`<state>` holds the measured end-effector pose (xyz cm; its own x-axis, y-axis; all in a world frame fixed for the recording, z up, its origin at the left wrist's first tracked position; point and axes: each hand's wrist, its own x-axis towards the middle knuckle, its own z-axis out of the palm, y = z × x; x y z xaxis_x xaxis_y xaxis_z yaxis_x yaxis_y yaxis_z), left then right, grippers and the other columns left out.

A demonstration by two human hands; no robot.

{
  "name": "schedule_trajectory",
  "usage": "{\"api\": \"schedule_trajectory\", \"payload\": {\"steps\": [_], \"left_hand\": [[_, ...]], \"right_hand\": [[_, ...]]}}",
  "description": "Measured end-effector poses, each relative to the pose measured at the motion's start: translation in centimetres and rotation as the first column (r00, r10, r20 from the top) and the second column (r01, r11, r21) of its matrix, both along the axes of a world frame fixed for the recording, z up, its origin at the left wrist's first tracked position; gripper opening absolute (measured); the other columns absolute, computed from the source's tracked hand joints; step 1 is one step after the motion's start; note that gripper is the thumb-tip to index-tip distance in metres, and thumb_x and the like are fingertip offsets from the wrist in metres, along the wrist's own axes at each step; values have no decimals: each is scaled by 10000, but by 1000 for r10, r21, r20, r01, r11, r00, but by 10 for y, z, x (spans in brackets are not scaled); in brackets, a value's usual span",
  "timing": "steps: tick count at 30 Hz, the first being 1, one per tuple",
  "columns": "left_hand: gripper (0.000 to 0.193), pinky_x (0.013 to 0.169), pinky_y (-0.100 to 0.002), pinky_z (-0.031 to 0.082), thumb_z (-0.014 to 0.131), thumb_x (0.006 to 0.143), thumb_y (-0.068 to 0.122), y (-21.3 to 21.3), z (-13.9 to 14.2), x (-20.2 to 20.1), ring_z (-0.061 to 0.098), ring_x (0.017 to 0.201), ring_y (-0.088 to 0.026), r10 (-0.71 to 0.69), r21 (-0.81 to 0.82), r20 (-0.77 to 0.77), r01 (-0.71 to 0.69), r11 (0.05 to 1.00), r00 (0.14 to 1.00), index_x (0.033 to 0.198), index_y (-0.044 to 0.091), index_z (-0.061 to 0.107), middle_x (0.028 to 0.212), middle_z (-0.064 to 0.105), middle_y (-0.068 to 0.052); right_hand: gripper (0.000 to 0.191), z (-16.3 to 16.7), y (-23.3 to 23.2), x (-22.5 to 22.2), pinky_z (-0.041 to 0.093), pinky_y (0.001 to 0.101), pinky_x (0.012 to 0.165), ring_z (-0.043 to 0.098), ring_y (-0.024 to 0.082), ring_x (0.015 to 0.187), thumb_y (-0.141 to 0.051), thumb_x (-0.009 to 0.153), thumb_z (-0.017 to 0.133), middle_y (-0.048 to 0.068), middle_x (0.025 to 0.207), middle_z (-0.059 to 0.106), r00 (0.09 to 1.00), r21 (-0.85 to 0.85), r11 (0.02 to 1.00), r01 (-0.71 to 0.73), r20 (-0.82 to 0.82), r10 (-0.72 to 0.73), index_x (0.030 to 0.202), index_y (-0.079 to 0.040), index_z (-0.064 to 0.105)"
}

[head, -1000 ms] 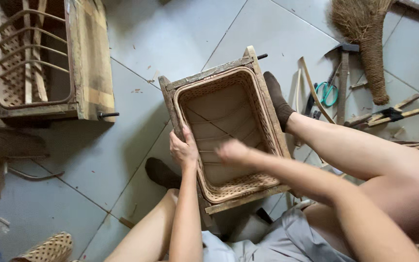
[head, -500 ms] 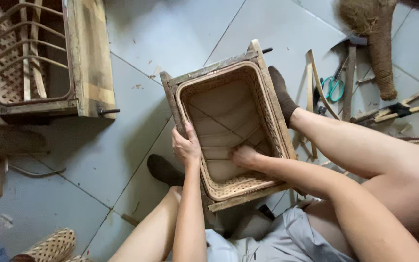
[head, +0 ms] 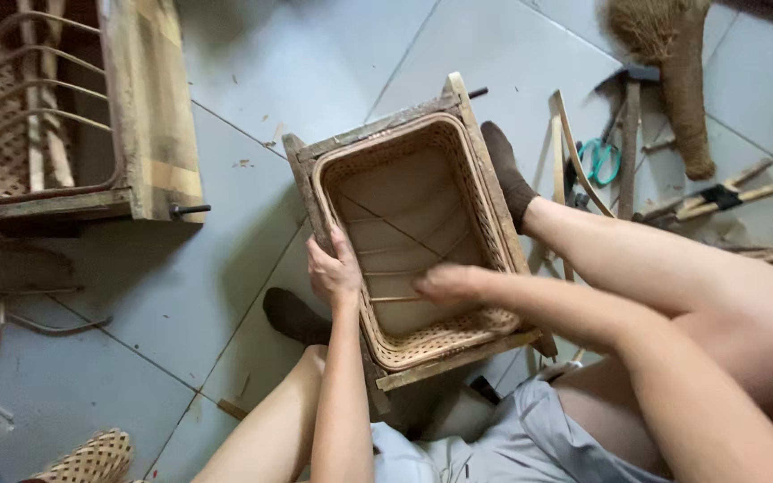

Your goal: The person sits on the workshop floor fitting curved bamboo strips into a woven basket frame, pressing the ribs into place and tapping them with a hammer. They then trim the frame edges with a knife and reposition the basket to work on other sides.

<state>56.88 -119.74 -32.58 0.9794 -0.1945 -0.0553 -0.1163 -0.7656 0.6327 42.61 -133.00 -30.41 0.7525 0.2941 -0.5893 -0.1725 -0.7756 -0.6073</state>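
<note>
The near left rim of the woven basket is gripped by the left hand. A thin stick is pinched by the right hand inside it. The basket is held between two socked feet on the grey floor. Green scissors lie far right.

The light was soft, even daylight, bright enough on the grey floor tiles with no glare. My arms and the woven frame cast only faint shadows. The upper left corner stayed dim. My right hand blurred slightly; the edges looked stretched by the wide lens.
</note>
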Motion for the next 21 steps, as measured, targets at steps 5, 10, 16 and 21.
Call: {"api": "schedule_trajectory", "payload": {"steps": [5,10,16,21], "left_hand": [[678,847,-558,520,464,992,593,-2,-4,6,672,1034,-459,-12,39,-10,13,999,1000,1334,21,586,1137,705,-269],[754,880,-550,523,468,1016,614,-1,-20,10,667,1059,-476,-26,70,12,25,997,1000,1377,-43,543,1167,684,-311],[776,923,-544,513,468,1010,628,-1,-33,12,642,1112,-488,-9,43,35,8,999,999,1390,-44,547,1238,655,-328],[774,907,-529,521,457,985,618,-3,-36,17,657,1104,-458,8,13,-63,-7,1000,998,1401,-31,537,1213,666,-304]], "right_hand": [[431,-7,16,10,588,459,777,700,292,918,-126,935,557,171,1065,684,928,-420,850,-318,45,369,1362,-97,512],[361,-17,6,29,537,493,870,644,329,1085,-207,932,558,170,1243,640,909,-630,770,107,376,182,1268,-99,635],[279,-31,-6,49,527,448,983,646,291,1142,-167,1012,528,138,1240,681,892,-486,830,-273,195,407,1228,-88,687],[325,-61,-11,51,505,463,1001,621,324,1182,-202,1056,497,185,1294,635,937,-442,886,-138,231,261,1340,-77,597]]}}
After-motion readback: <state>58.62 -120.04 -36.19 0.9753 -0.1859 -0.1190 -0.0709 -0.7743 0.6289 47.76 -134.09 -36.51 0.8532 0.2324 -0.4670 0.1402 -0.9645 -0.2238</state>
